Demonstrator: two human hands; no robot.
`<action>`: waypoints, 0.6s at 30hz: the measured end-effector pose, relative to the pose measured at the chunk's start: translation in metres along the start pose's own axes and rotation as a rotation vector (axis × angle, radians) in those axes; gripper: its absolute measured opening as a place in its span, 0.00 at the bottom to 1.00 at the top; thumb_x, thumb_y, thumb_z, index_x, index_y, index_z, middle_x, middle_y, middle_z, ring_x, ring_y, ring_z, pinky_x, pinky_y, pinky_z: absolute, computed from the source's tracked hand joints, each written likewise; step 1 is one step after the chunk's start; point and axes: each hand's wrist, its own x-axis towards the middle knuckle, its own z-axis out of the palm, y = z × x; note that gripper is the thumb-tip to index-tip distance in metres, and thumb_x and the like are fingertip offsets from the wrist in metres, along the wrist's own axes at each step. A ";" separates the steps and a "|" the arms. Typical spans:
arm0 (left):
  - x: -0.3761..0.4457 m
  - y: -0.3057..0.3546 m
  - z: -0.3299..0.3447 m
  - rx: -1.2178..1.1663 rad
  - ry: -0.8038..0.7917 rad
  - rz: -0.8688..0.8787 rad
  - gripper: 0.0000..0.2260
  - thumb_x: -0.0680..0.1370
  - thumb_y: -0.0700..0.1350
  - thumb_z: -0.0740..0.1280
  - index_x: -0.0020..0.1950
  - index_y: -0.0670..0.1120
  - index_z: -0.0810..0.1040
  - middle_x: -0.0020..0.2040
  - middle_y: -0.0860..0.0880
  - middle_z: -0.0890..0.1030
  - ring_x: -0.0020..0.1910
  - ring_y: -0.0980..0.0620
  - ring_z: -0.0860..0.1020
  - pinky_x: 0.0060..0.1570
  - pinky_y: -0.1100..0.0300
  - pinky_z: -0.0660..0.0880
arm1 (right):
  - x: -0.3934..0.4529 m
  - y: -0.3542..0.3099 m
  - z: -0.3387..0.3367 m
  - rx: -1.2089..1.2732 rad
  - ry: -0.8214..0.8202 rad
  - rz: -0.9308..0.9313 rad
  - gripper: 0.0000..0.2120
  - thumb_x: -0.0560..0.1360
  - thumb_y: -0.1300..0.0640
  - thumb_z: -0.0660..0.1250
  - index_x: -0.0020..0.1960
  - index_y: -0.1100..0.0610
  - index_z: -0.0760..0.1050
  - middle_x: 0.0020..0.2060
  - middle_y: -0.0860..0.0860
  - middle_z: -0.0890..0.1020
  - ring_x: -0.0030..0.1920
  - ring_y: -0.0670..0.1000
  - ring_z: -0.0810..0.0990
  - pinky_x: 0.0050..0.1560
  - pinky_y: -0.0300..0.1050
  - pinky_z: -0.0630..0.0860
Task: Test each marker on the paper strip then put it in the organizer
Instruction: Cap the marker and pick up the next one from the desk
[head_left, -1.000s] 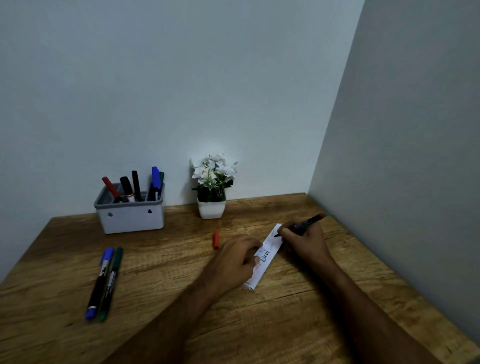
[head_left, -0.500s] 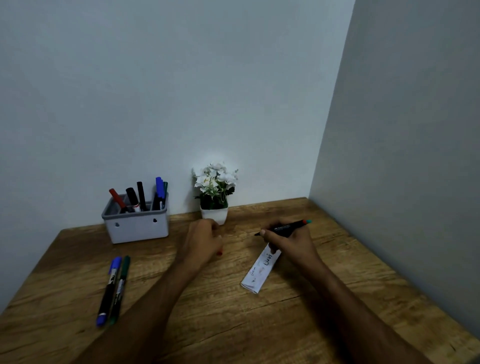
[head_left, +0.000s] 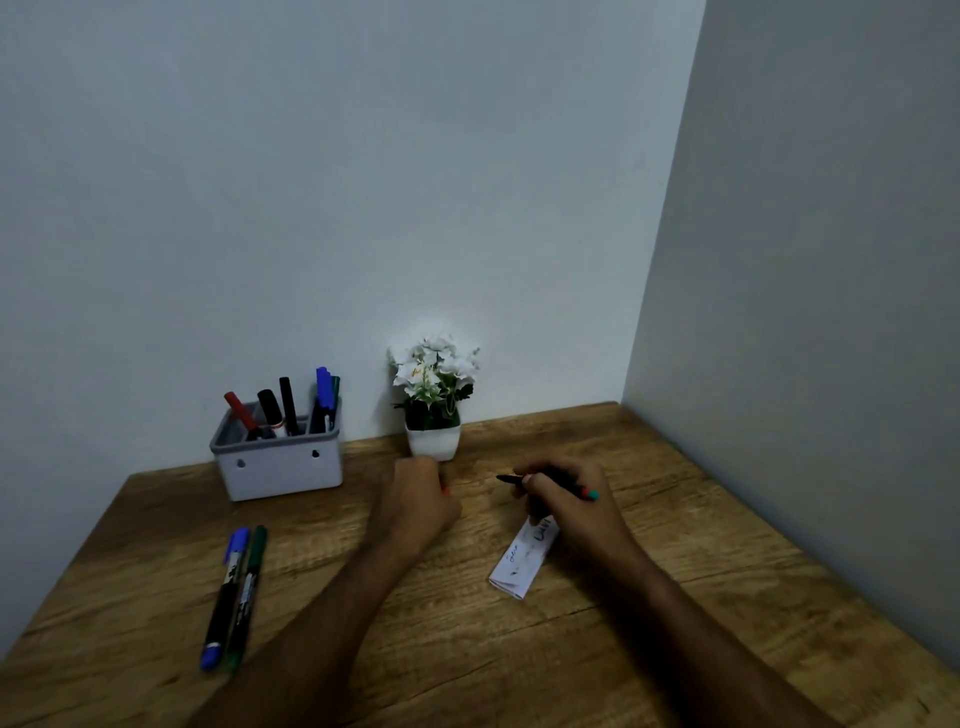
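My right hand grips an uncapped black marker, tip pointing left, lifted off the white paper strip, which lies on the wooden desk with scribbles on it. My left hand curls over the red cap, of which only a sliver shows. The grey organizer stands at the back left and holds several markers. A blue marker and a green marker lie side by side at the front left.
A small white pot of white flowers stands against the back wall, just behind my left hand. A grey wall runs along the desk's right edge.
My left hand left the paper strip and went back-left to close over the red cap. My right hand lifted the marker off the paper and turned its tip to the left.
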 end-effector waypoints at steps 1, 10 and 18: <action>0.001 -0.001 0.000 -0.003 0.011 -0.006 0.05 0.70 0.41 0.68 0.42 0.45 0.84 0.42 0.47 0.83 0.41 0.52 0.80 0.41 0.56 0.80 | -0.001 0.001 0.000 0.006 -0.002 -0.007 0.08 0.80 0.67 0.67 0.52 0.62 0.84 0.41 0.59 0.87 0.36 0.51 0.83 0.39 0.45 0.80; -0.001 -0.003 -0.033 -1.047 -0.052 -0.514 0.05 0.72 0.31 0.72 0.46 0.35 0.80 0.42 0.40 0.84 0.40 0.45 0.84 0.44 0.51 0.83 | 0.002 -0.015 0.012 -0.013 0.006 -0.172 0.06 0.78 0.69 0.70 0.45 0.62 0.84 0.35 0.58 0.86 0.33 0.51 0.83 0.34 0.46 0.80; -0.015 -0.008 -0.052 -1.503 -0.089 -0.645 0.07 0.71 0.29 0.72 0.48 0.34 0.79 0.45 0.39 0.84 0.42 0.46 0.83 0.40 0.59 0.83 | -0.003 -0.034 0.037 0.001 -0.085 -0.307 0.08 0.77 0.71 0.71 0.44 0.61 0.84 0.33 0.59 0.85 0.30 0.51 0.81 0.30 0.45 0.79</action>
